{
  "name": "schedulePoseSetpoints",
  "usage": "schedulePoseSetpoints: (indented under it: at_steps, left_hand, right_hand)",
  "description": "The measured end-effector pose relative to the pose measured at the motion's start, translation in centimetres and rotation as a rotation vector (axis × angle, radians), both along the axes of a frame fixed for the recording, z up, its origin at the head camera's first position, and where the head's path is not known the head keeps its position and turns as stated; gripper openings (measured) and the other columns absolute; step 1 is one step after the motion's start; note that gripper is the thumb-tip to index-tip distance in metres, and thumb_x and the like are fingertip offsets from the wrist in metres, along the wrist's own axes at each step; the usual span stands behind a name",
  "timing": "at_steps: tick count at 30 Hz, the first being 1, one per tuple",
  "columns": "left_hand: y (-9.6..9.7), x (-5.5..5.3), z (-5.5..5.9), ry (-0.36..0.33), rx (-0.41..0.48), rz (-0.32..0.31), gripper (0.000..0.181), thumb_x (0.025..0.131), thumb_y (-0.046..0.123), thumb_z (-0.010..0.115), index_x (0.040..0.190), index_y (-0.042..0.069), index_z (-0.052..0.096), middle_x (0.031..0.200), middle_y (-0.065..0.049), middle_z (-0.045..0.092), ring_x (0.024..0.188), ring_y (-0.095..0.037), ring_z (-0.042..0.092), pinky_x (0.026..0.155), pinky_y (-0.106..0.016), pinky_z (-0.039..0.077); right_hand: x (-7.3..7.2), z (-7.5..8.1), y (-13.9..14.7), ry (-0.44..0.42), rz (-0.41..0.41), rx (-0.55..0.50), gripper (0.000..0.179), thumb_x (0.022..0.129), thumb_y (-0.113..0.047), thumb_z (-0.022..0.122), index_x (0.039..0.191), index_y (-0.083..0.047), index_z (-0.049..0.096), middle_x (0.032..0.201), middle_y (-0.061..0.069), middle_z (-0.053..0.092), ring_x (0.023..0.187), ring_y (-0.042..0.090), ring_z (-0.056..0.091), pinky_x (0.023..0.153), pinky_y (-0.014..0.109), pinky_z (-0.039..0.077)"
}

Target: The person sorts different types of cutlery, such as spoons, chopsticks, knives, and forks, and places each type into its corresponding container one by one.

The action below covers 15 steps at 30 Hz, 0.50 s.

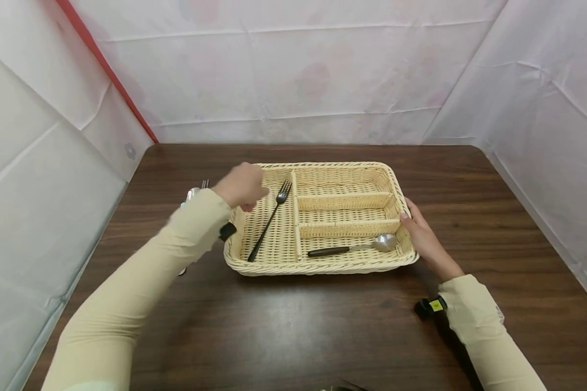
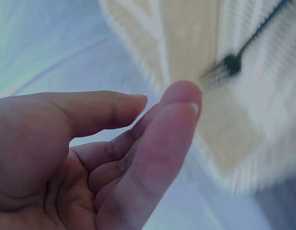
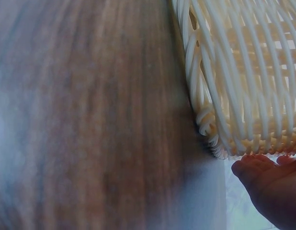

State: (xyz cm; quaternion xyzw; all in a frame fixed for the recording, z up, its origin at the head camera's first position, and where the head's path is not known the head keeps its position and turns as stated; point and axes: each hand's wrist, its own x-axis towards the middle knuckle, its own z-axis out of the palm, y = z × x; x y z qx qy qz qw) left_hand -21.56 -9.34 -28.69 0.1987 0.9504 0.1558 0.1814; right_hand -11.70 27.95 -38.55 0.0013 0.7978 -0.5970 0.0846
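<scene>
A cream woven basket (image 1: 318, 267) with dividers stands on the dark wooden table. In its long left compartment a black fork (image 1: 269, 225) lies slanted, tines toward the back. The front right compartment holds a spoon (image 1: 352, 250) with a dark handle and a silvery bowl. My left hand (image 1: 242, 185) hovers over the basket's back left corner; in the left wrist view its thumb and fingers are loosely bent with nothing between them. At the basket's right end my right hand (image 1: 423, 239) grips the rim, thumb on top and fingers along the outer side.
Left of the basket, partly hidden by my left forearm, lie more pieces of cutlery, among them fork tines (image 1: 205, 183) and a silvery piece (image 1: 192, 194). White patterned cloth (image 1: 303, 81) hangs behind the table and along both sides.
</scene>
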Motion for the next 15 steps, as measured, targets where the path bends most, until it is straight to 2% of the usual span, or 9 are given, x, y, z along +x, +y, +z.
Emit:
schedulePoseSetpoints:
  at_steps: [3, 7, 11, 13, 15]
  left_hand:
    - [-3.0, 0.1, 1.7, 0.060, 0.012, 0.059, 0.040, 0.093, 0.015, 0.051, 0.055, 0.006, 0.055, 0.049, -0.004, 0.059, 0.046, -0.018, 0.060, 0.078, -0.042, 0.050]
    - [-7.5, 0.4, 2.4, 0.093, 0.005, 0.138, 0.042, 0.094, 0.023, 0.054, 0.055, 0.006, 0.060, 0.047, -0.001, 0.058, 0.048, -0.018, 0.059, 0.077, -0.046, 0.048]
    - [-11.5, 1.1, 1.6, 0.108, -0.024, 0.178, 0.040, 0.089, 0.025, 0.060, 0.053, 0.007, 0.060, 0.048, 0.000, 0.056, 0.048, -0.019, 0.055, 0.058, -0.040, 0.046]
    - [-13.0, 1.5, 0.9, 0.103, -0.041, 0.181, 0.033, 0.086, 0.024, 0.063, 0.059, 0.006, 0.064, 0.054, -0.001, 0.058, 0.053, -0.021, 0.054, 0.053, -0.038, 0.043]
    - [-14.2, 2.0, -0.1, 0.092, -0.054, 0.176, 0.024, 0.084, 0.021, 0.066, 0.068, 0.004, 0.068, 0.064, -0.005, 0.063, 0.060, -0.024, 0.056, 0.054, -0.041, 0.044]
  right_hand:
    - [-0.1, 0.2, 0.0, -0.002, -0.002, -0.005, 0.056, 0.105, -0.024, 0.022, 0.152, -0.009, -0.006, 0.157, 0.017, -0.003, 0.141, 0.032, 0.005, 0.110, 0.053, 0.010]
    - [-0.1, 0.3, -0.1, -0.005, -0.001, -0.015, 0.056, 0.105, -0.022, 0.021, 0.152, -0.009, -0.006, 0.157, 0.017, -0.003, 0.141, 0.031, 0.005, 0.111, 0.052, 0.009]
    - [-0.1, 0.3, -0.2, -0.014, 0.002, -0.012, 0.056, 0.105, -0.024, 0.021, 0.152, -0.009, -0.005, 0.157, 0.017, -0.002, 0.141, 0.031, 0.006, 0.110, 0.052, 0.009]
    - [-0.1, 0.3, -0.2, -0.018, 0.002, -0.015, 0.056, 0.105, -0.025, 0.021, 0.152, -0.009, -0.005, 0.157, 0.017, -0.002, 0.141, 0.031, 0.006, 0.110, 0.052, 0.009]
    - [-0.1, 0.2, -0.2, -0.020, 0.003, -0.022, 0.056, 0.105, -0.025, 0.021, 0.152, -0.009, -0.006, 0.157, 0.017, -0.002, 0.141, 0.032, 0.006, 0.110, 0.052, 0.009]
